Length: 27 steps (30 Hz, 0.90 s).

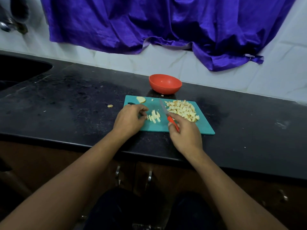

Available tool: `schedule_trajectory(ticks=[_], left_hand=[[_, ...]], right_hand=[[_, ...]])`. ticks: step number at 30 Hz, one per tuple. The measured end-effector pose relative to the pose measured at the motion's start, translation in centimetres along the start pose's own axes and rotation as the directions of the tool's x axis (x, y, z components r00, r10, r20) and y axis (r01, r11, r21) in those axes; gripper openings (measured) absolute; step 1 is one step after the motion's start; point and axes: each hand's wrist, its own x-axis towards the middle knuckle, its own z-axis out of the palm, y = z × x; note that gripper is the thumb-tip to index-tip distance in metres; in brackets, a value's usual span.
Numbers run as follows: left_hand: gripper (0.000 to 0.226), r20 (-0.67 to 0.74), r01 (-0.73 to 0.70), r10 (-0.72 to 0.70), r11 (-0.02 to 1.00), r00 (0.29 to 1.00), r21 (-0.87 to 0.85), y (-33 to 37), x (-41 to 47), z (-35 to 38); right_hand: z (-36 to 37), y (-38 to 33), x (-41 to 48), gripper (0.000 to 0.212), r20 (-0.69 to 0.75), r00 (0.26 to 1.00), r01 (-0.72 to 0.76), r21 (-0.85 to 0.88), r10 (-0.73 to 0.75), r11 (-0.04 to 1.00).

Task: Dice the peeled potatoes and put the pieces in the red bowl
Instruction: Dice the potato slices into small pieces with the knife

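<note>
Head view: teal cutting board on the black counter, near its front edge. The red bowl stands just behind the board's far edge and looks empty, though its inside is only partly visible. The diced pile fills the board's right half. The potato sticks lie in a short row at board centre-left, with one uncut potato slice at the far-left corner and a stray bit on the counter off the board's left edge.

The right hand has its fingers clamped round the red handle of the knife, blade pointing to the far edge, between sticks and pile. The left hand has its fingers curled, tips at the left end of the row; can't tell if they pinch it.

Step in hand is likely the crosscut of the sticks into dice. To do it well:
- bunch the sticks tight and square the ends
- keep the left fingertips tucked back from the blade
- cut across the row at even spacing
- keep new dice clear of the pile so nothing slides off the right edge

The transfer to the bowl is not yet done.
</note>
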Motion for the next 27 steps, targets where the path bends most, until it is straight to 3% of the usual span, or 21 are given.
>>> schedule_trajectory(ticks=[7, 9, 14, 20, 27], left_hand=[[0.024, 0.006, -0.008, 0.008, 0.995, 1.0, -0.096, -0.3, 0.1, -0.1], [0.027, -0.012, -0.067, 0.066, 0.994, 0.998, -0.085, -0.4, 0.6, -0.1], [0.057, 0.215, -0.271, 0.279, 0.96, 0.936, -0.069, 0.3, 2.5, 0.3], [0.035, 0.315, -0.342, 0.362, 0.932, 0.877, -0.118, 0.5, 3.4, 0.5], [0.012, 0.195, -0.262, 0.266, 0.964, 0.944, -0.049, 0.3, 3.3, 1.4]], right_hand=[[0.2, 0.5, 0.1, 0.042, -0.007, 1.0, -0.02, 0.062, 0.021, 0.998], [0.2, 0.7, 0.1, 0.041, -0.015, 1.0, -0.025, 0.089, 0.026, 0.996], [0.6, 1.6, 0.6, 0.04, -0.024, 0.99, -0.128, 0.284, 0.14, 0.95], [0.7, 2.0, 0.8, 0.039, -0.014, 0.981, -0.174, 0.385, 0.194, 0.907], [0.7, 2.0, 0.7, 0.039, -0.006, 0.983, -0.167, 0.388, 0.184, 0.906]])
